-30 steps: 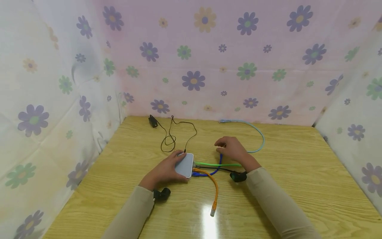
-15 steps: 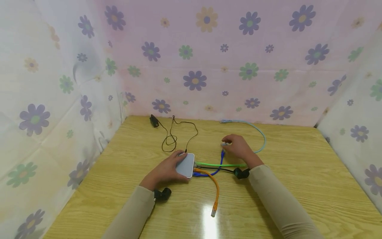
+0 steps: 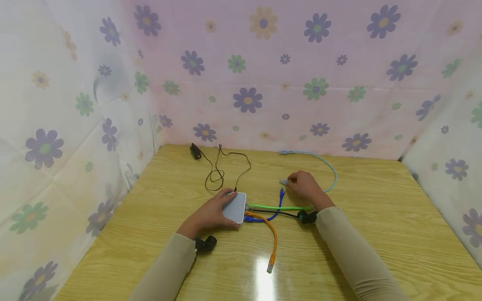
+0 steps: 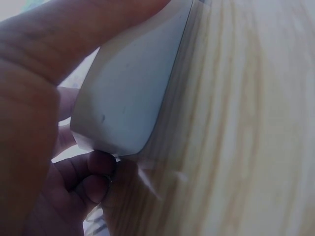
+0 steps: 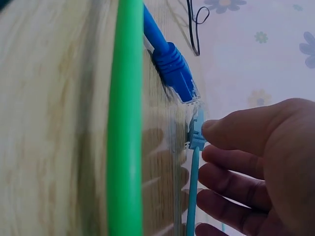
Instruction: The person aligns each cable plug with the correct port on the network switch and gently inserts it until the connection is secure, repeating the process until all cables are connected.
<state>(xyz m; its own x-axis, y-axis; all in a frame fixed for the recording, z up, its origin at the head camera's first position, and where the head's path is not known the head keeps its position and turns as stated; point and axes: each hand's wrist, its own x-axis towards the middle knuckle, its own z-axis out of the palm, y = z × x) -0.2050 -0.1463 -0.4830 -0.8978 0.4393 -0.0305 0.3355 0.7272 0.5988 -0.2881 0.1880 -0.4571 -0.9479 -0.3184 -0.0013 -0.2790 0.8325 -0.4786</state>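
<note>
A small network switch (image 3: 235, 207) with a grey top and white rim lies under my left hand (image 3: 211, 213), which grips it from the left. In the left wrist view, the thumb crosses the switch's casing (image 4: 128, 98) and fingers curl beside its far end. My right hand (image 3: 306, 186) pinches the clear plug end (image 5: 197, 129) of a light blue ethernet cable (image 3: 328, 164) low over the table. Close to that plug lies the free plug of a dark blue ethernet cable (image 3: 282, 194). The dark blue cable's other end enters the switch's right side.
From the same side of the switch run a green cable (image 3: 280, 207) and an orange cable (image 3: 276, 238), whose free plug points toward me. A thin black power cord (image 3: 248, 163) leads to an adapter (image 3: 195, 151) at the back. Flowered cloth (image 3: 244, 62) encloses the wooden table.
My right hand has shifted slightly right and its fingers have come together on the light blue plug, uncovering the dark blue plug. The left hand stays on the switch.
</note>
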